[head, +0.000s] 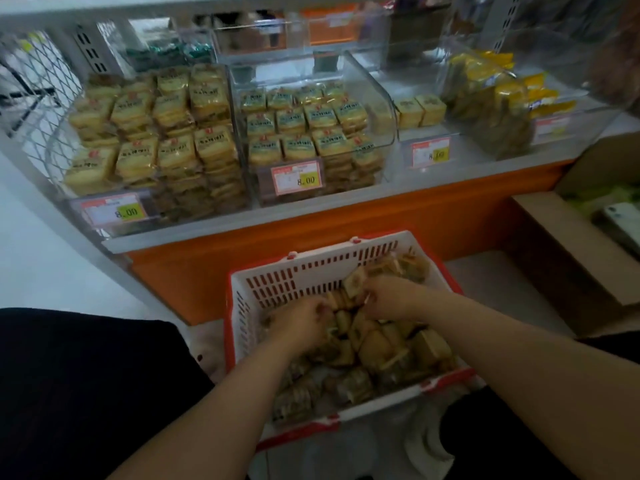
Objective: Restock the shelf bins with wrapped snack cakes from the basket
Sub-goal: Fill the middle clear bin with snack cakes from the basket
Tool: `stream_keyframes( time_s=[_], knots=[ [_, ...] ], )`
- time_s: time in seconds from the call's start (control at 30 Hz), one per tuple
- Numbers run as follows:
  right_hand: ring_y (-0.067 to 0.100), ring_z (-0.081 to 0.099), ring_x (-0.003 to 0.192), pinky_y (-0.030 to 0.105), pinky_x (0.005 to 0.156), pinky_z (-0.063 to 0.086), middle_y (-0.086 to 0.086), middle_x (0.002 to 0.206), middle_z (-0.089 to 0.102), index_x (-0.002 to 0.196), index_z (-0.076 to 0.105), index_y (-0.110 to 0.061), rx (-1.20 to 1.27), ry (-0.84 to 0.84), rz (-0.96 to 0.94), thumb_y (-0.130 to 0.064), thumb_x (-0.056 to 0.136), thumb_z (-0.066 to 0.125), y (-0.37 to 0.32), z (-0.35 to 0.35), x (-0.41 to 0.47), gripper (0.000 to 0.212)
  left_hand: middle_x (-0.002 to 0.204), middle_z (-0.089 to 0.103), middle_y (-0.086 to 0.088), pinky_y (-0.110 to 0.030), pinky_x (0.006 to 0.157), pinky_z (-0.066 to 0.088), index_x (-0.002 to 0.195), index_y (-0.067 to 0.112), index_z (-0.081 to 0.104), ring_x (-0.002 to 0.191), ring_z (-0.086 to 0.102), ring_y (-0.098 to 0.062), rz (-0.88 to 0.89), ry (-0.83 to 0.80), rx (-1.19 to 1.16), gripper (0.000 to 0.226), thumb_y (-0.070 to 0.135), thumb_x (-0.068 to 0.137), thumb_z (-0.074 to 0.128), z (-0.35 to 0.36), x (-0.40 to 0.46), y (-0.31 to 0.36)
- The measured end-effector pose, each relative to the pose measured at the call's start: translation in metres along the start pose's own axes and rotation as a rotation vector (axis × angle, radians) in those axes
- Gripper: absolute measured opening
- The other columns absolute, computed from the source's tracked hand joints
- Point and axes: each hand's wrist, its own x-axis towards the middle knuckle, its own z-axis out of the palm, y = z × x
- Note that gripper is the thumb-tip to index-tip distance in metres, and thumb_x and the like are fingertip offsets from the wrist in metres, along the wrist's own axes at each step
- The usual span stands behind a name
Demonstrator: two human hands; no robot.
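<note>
**Two hands deep in the cake basket**

Two bare hands work inside the red-and-white plastic basket (298, 271), which sits low in front of the orange shelf base (311, 220). The left hand (298, 327) has its fingers curled down into the heap of wrapped snack cakes (398, 355), knuckles up; cakes lie under and against the fingertips, but whether they actually grip one cannot be told. The right hand (388, 296) sits just beside it, a little farther toward the shelf, its fingers bent and pinching at the wrappers near an upturned cake (355, 282) that stands just at its fingertips. The hands nearly meet over the middle of the heap.

The cakes fill the near and right parts of the basket, lying at all angles; its far left corner shows bare slotted wall.

On the shelf above stand clear plastic bins. The left bin (149, 140) is stacked high with yellow wrapped cakes, and the middle bin (308, 123) holds neat rows of them. The third bin (420, 110) holds just two cakes side by side. A fourth bin (491, 95) at right holds yellow packets. Price tags (297, 177) reading 8.00 hang on the bin fronts. A cardboard box (568, 237) stands to the right.
</note>
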Motion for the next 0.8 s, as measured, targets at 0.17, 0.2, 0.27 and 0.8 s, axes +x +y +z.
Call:
stream_keyframes(
  time_s=[0.17,0.2,0.27,0.8],
  knots=[
    [0.02,0.049,0.097,0.033,0.083,0.043,0.001,0.125,0.057,0.121,0.058,-0.027,-0.198,-0.197,0.082,-0.024,0.084,0.062,0.022,0.061,0.012,0.037,0.093,0.062,0.0,-0.035,0.076,0.053,0.085,0.029,0.059,0.086,0.06,-0.022,0.002,-0.265,0.115,0.018,0.034,0.098,0.047,0.026,-0.013,-0.026],
    [0.023,0.051,0.1,0.035,0.084,0.044,0.002,0.125,0.056,0.124,0.056,-0.024,-0.258,-0.244,0.081,-0.025,0.084,0.064,0.025,0.07,0.012,0.041,0.094,0.062,0.001,-0.034,0.077,0.053,0.086,0.03,0.059,0.085,0.06,-0.02,-0.002,-0.278,0.128,0.016,0.035,0.098,0.048,0.027,-0.014,-0.028],
    [0.027,0.054,0.11,0.036,0.09,0.046,0.004,0.129,0.056,0.129,0.055,-0.018,-0.357,-0.297,0.07,-0.024,0.087,0.067,0.031,0.084,0.011,0.045,0.103,0.064,0.004,-0.036,0.083,0.053,0.101,0.03,0.064,0.089,0.059,-0.014,-0.015,-0.263,0.089,0.016,0.038,0.097,0.051,0.026,-0.012,-0.029],
    [0.013,0.054,0.097,0.024,0.074,0.047,-0.005,0.114,0.056,0.103,0.054,-0.029,0.199,0.002,0.036,-0.022,0.088,0.064,0.013,0.052,-0.007,0.019,0.108,0.068,-0.008,-0.039,0.081,0.053,0.11,0.012,0.066,0.088,0.061,-0.02,-0.386,-0.212,-0.491,0.03,0.031,0.104,0.044,0.007,-0.008,-0.021]
  ],
)
